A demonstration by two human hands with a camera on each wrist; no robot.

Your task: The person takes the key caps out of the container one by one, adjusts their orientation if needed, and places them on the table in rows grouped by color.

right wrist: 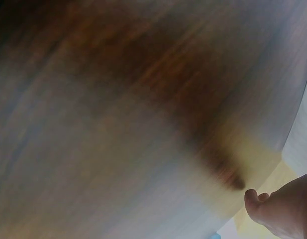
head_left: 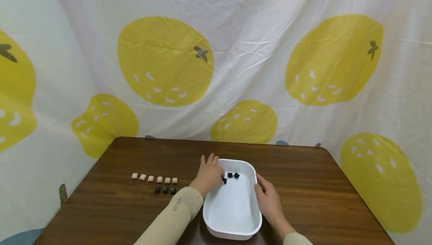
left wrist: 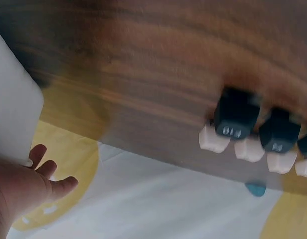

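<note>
My left hand reaches over the left wall of a white tray. Its index finger curls down inside to a black keycap, which it appears to pinch, with the thumb hidden; the other fingers point away over the rim. Two more black keycaps lie on the tray floor just to the right. In the left wrist view, several fingers extend past the white wall. Against the tray's right side rests my right hand, fingers fairly straight along the outer wall and thumb at the rim.
Left of the tray, several cream keycaps stand in a row on the dark wooden table. Three black keycaps line up in front of them, one with a legend in the left wrist view. A lemon-print cloth hangs behind the table.
</note>
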